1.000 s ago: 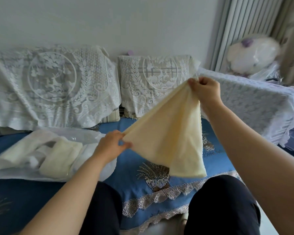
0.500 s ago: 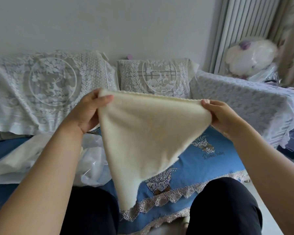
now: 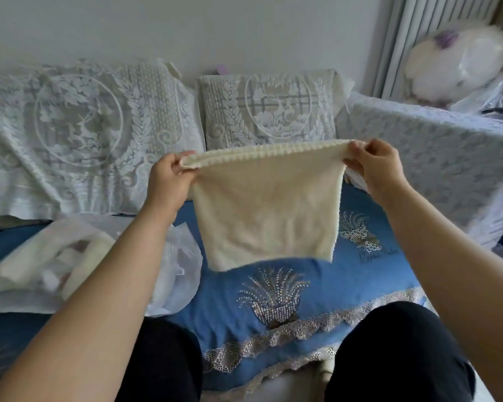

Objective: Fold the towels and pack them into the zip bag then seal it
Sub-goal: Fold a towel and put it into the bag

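Cream towel (image 3: 266, 210) hangs over the blue sofa cover (image 3: 273, 285), my left hand (image 3: 169, 181) and right hand (image 3: 376, 166) each pinching a top corner; I judge I'm mid-fold, next halving it for the zip bag (image 3: 169, 274) at left.

I count 2 hands: left hand (image 3: 169, 181) & right hand (image 3: 381, 166). 1 cream towel (image 3: 267, 204) held up. 1 clear zip bag (image 3: 174, 274) w/ pale folded towels (image 3: 67, 256) inside, can't tell how many. 2 lace-covered cushions (image 3: 79, 126) (image 3: 270, 108). 1 blue sofa cover (image 3: 331, 285). 2 knees in black
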`<state>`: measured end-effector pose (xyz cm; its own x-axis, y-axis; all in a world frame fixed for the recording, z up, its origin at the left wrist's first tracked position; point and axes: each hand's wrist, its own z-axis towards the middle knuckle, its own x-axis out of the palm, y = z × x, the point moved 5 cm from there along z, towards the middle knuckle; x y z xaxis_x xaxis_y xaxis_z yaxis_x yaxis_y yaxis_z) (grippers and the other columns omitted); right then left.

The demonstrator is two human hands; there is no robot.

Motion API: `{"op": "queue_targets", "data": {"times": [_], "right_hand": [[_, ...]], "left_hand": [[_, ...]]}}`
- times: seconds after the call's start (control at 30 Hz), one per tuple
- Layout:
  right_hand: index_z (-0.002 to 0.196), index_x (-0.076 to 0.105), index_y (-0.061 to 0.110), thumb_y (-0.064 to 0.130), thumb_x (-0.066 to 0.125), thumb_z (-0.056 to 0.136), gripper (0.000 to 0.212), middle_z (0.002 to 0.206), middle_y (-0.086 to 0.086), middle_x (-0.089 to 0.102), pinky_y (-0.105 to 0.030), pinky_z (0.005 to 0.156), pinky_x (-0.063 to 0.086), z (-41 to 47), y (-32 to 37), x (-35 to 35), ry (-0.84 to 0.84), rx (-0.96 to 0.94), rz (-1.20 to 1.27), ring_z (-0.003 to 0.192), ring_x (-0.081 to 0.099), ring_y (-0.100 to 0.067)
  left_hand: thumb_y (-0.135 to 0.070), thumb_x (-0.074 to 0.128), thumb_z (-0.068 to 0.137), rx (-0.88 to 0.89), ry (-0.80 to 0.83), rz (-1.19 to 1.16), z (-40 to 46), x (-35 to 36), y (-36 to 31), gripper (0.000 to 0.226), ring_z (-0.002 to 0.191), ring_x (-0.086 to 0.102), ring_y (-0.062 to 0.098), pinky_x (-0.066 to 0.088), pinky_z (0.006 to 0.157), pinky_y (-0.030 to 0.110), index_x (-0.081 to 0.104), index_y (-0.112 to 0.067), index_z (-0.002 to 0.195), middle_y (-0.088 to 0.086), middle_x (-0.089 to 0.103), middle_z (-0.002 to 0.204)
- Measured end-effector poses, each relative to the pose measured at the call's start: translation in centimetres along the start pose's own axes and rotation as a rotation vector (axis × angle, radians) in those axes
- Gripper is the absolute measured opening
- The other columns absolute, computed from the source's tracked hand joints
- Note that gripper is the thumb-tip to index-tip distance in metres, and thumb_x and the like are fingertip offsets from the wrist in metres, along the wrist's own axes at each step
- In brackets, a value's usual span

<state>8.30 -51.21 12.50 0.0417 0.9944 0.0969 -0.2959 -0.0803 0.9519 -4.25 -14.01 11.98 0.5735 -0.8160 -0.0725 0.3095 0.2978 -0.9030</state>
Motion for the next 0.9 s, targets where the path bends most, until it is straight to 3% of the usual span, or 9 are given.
{"op": "queue_targets", "data": {"times": [0.17, 0.23, 0.3, 0.33, 0.43, 0.57, 0.63, 0.77, 0.9], "right_hand": [[0.080, 0.051, 0.013, 0.019, 0.061, 0.093, 0.018, 0.090, -0.010, 0.059, -0.032, 0.077, 0.059, 0.0, -0.4, -1.0, 0.024, -0.088, 0.030, 0.089, 0.067, -0.023], [0.079, 0.052, 0.011, 0.014, 0.059, 0.094, 0.017, 0.088, -0.009, 0.058, -0.025, 0.069, 0.059, -0.6, -2.5, -1.8, 0.071, -0.016, -0.055, 0.080, 0.068, -0.017], [0.081, 0.055, 0.009, 0.011, 0.058, 0.094, 0.013, 0.087, -0.011, 0.060, -0.021, 0.063, 0.058, -1.7, -5.8, -2.7, 0.189, 0.115, -0.170, 0.068, 0.067, -0.012], [0.084, 0.057, 0.006, 0.010, 0.057, 0.094, 0.011, 0.088, -0.013, 0.059, -0.022, 0.062, 0.059, -2.4, -7.6, -3.1, 0.272, 0.204, -0.228, 0.068, 0.067, -0.014], [0.093, 0.058, -0.004, 0.011, 0.058, 0.093, 0.015, 0.084, -0.015, 0.059, -0.021, 0.059, 0.057, -5.0, -13.3, -4.4, 0.571, 0.473, -0.531, 0.069, 0.064, -0.019], [0.087, 0.059, 0.002, 0.018, 0.055, 0.096, 0.019, 0.059, -0.002, 0.061, -0.019, 0.049, 0.047, -7.4, -17.9, -5.0, 0.930, 0.703, -0.838, 0.051, 0.057, -0.011], [0.087, 0.059, 0.003, 0.020, 0.056, 0.096, 0.021, 0.057, 0.000, 0.059, -0.020, 0.050, 0.046, -6.8, -18.9, -4.6, 0.898, 0.707, -0.831, 0.051, 0.055, -0.011], [0.092, 0.061, 0.002, 0.023, 0.058, 0.095, 0.021, 0.078, -0.009, 0.063, -0.024, 0.058, 0.052, -4.3, -21.0, -3.0, 0.655, 0.604, -0.736, 0.067, 0.060, -0.017], [0.090, 0.060, 0.008, 0.025, 0.059, 0.094, 0.018, 0.080, -0.007, 0.062, -0.021, 0.052, 0.051, -3.7, -23.7, -1.9, 0.591, 0.607, -0.791, 0.067, 0.061, -0.016]], "left_hand": [[-0.002, 0.065, 0.084, 0.199, 0.092, -0.140, -1.7, 1.0, -0.9, 0.025, 0.116, 0.057, 0.002, 0.046, 0.092, 0.016, 0.050, -0.022, 0.077, -0.011, 0.071, 0.108], [0.002, 0.065, 0.084, 0.158, 0.181, 0.104, -2.8, 0.9, 0.9, 0.030, 0.099, 0.062, -0.003, 0.044, 0.071, 0.008, 0.049, -0.021, 0.073, -0.011, 0.072, 0.089], [-0.002, 0.069, 0.082, 0.035, 0.409, 0.439, -4.3, 0.9, 4.3, 0.029, 0.066, 0.053, 0.009, 0.041, 0.061, 0.020, 0.049, -0.020, 0.070, -0.008, 0.058, 0.066], [-0.006, 0.069, 0.083, -0.074, 0.576, 0.536, -5.5, 1.1, 6.2, 0.026, 0.065, 0.045, 0.012, 0.044, 0.064, 0.026, 0.050, -0.017, 0.071, -0.004, 0.053, 0.066], [-0.013, 0.067, 0.088, -0.418, 0.966, 0.531, -9.7, 1.6, 11.0, 0.020, 0.071, 0.058, 0.014, 0.056, 0.070, 0.032, 0.050, -0.006, 0.083, 0.005, 0.053, 0.075], [-0.017, 0.066, 0.089, -0.566, 1.192, 0.532, -12.4, 2.1, 14.0, 0.015, 0.077, 0.065, 0.013, 0.058, 0.074, 0.034, 0.056, -0.005, 0.091, 0.003, 0.060, 0.082], [-0.017, 0.064, 0.091, -0.630, 1.167, 0.493, -12.5, 2.2, 15.1, 0.009, 0.079, 0.066, 0.012, 0.058, 0.073, 0.033, 0.060, -0.009, 0.093, 0.002, 0.063, 0.086], [-0.012, 0.058, 0.093, -0.722, 0.807, 0.465, -11.2, 2.3, 17.3, 0.002, 0.068, 0.064, 0.013, 0.059, 0.063, 0.029, 0.059, -0.012, 0.095, 0.003, 0.062, 0.085], [-0.012, 0.053, 0.092, -0.648, 0.677, 0.661, -10.5, 3.1, 18.7, 0.010, 0.069, 0.060, 0.019, 0.055, 0.048, 0.028, 0.051, -0.011, 0.102, 0.007, 0.057, 0.089]]}}
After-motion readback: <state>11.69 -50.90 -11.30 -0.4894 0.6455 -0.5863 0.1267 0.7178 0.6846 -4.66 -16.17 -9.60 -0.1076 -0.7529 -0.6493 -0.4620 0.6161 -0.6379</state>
